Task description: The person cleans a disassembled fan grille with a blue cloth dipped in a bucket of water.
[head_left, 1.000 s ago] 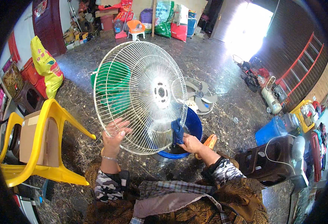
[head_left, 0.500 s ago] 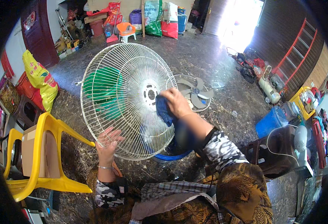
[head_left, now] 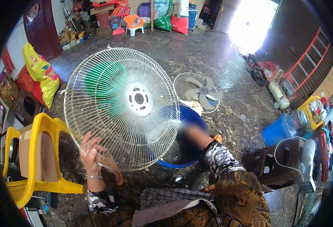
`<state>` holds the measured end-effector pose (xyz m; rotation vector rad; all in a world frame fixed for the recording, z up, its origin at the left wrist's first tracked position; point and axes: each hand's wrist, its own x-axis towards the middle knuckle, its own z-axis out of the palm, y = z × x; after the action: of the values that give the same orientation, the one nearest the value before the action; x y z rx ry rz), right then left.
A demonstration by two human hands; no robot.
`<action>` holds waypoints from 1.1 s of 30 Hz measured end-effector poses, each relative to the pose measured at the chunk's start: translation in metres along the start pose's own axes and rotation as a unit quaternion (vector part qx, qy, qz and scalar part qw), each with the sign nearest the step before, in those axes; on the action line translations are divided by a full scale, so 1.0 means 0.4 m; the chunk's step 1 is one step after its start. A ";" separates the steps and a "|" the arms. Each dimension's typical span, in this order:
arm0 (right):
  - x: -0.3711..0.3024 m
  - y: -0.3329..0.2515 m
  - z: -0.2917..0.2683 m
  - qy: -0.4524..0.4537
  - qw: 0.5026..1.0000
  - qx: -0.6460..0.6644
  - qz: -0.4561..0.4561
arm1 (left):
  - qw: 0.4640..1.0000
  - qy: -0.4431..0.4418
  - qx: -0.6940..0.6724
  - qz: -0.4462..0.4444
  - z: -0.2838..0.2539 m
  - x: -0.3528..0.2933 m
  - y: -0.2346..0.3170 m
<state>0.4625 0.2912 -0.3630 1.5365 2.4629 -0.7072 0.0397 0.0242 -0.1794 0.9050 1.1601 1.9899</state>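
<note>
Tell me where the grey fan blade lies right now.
In the head view, the grey fan blade lies on the floor right of centre, inside a second wire guard, just beyond the blue tub.

Patterned sleeves and a printed wrap are being worn by the person.

A thin silver bangle is being worn at the wrist of the left hand, and below it the forearm is being covered by a sleeve in a black, grey and white mottled print. The same mottled print is being shown on the right sleeve, where a small orange band is being worn at the cuff; the right hand is being blurred in the picture. The upper right arm is being covered by a brown cloth with a golden leaf pattern. A grey checked cloth is being worn over the lap.
</note>
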 end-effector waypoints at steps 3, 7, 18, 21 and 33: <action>0.070 -0.038 -0.002 -0.070 0.995 -0.064 0.020 | 0.998 0.046 0.039 0.002 -0.019 -0.010 0.024; 0.112 -0.028 0.067 -0.127 0.984 -0.121 0.033 | 0.998 0.062 0.031 -0.002 -0.036 -0.009 0.012; -0.047 0.050 -0.111 -0.236 0.944 0.093 -0.209 | 0.999 0.010 -0.012 -0.052 -0.004 -0.036 0.044; -0.254 -0.189 -0.395 -0.094 0.976 0.144 -0.135 | 0.999 0.020 -0.026 -0.022 0.016 -0.078 0.061; -0.149 -0.516 -0.286 0.449 0.872 0.104 -0.166 | 0.996 -0.005 -0.053 -0.067 0.052 -0.115 0.033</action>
<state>0.3218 0.2217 -0.1768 1.8265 3.4920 -0.3172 0.0793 -0.0085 -0.1706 0.7638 1.0700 1.9172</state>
